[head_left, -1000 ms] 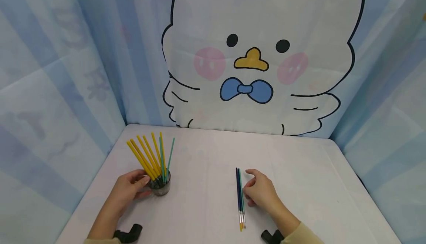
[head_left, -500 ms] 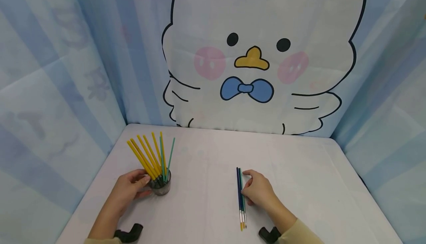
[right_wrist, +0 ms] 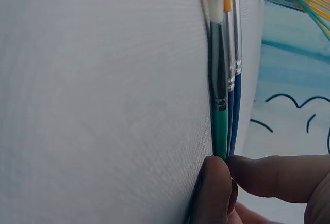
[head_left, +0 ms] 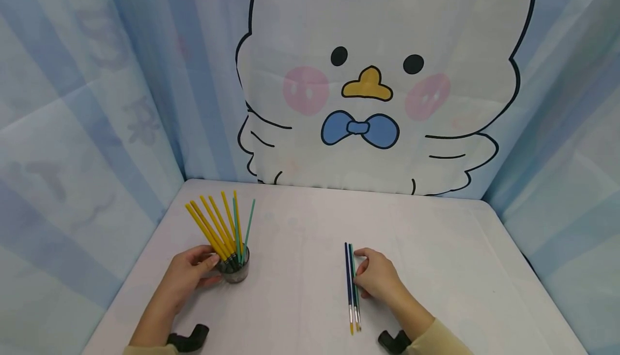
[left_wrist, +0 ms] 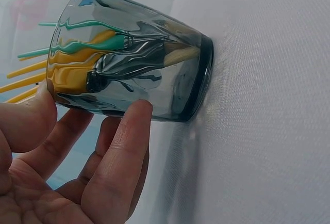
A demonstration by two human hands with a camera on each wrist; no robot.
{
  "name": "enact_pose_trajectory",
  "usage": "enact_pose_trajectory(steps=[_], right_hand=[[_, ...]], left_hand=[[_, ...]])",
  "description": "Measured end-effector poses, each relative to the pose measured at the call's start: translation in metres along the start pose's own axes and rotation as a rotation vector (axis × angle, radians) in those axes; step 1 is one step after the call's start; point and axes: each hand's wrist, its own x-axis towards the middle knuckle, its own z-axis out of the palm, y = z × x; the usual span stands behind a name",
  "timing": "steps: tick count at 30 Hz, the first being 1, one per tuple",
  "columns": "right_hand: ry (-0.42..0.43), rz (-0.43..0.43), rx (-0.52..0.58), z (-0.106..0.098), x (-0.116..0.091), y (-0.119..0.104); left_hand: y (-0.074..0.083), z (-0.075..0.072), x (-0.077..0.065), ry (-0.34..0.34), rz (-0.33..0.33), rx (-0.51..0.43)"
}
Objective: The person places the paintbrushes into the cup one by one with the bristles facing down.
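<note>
My left hand [head_left: 186,274] holds a smoky clear glass [head_left: 235,277] by its side, with the thumb near the rim in the left wrist view. Several paintbrushes with yellow handles [head_left: 208,231] and green handles [head_left: 249,226] stand bristles down in it. Near the table's middle, my right hand [head_left: 380,277] pinches a paintbrush with a green handle [right_wrist: 220,131] between thumb and finger. Alongside it lie two paintbrushes with dark blue handles [head_left: 347,274], bristles toward me. The fingers partly cover the green handle.
A white cloth covers the table [head_left: 290,306]. Its back edge meets a curtain [head_left: 300,156] with a cartoon bird, and more curtains hang at both sides. A black wrist mount [head_left: 190,339] is on the left wrist, another [head_left: 393,341] on the right.
The right hand shifted slightly left and its fingers closed in on the green paintbrush. A small gap has appeared between the blue paintbrushes. The left hand and glass have stayed in place.
</note>
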Motion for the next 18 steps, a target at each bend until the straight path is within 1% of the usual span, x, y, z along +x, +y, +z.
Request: enact_pose_trajectory(steps=[5,12,18], right_hand=[[0.002,-0.004,-0.025,0.0008,-0.0004,0.0000],[0.016,0.009,-0.131,0.0037,-0.0007,-0.0055],[0.052,-0.036,-0.206,0.0051,-0.0001,-0.0081]], left_hand=[[0.0002,0.0004,-0.0011,-0.001,0.001,0.001],[0.0006,0.0008,-0.0005,0.000,-0.004,0.005],[0.0007,0.0008,-0.0004,0.000,-0.007,0.006]])
